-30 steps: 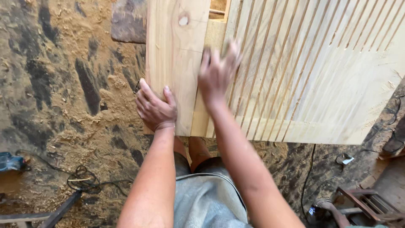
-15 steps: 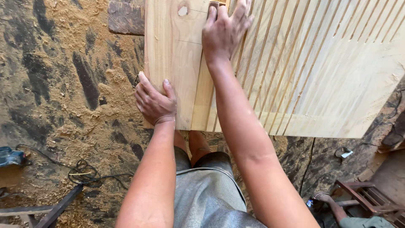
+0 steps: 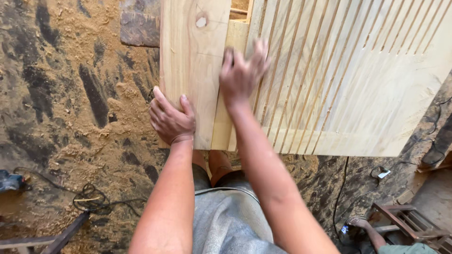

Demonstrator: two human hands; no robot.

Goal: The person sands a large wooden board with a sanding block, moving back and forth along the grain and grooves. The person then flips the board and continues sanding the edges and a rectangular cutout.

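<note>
A pale wooden plank [image 3: 193, 70] with a knot near its top lies beside a slatted wooden panel [image 3: 348, 75] made of several thin strips. My left hand [image 3: 170, 120] grips the plank's near left corner, fingers curled over its edge. My right hand [image 3: 242, 75] lies flat, fingers spread and blurred, on the narrow strip between the plank and the slats. My knees and grey shorts [image 3: 230, 221] show below the panel's near edge.
Sawdust covers the dark floor [image 3: 70, 94]. A black cable [image 3: 92, 200] and a metal bar lie at lower left, a blue tool [image 3: 9, 181] at the left edge. Another person's foot [image 3: 360, 223] and a wooden stool frame [image 3: 405, 221] sit at lower right.
My right hand slid up the strip away from me, then back toward me to mid-panel. My left hand stayed on the plank's corner.
</note>
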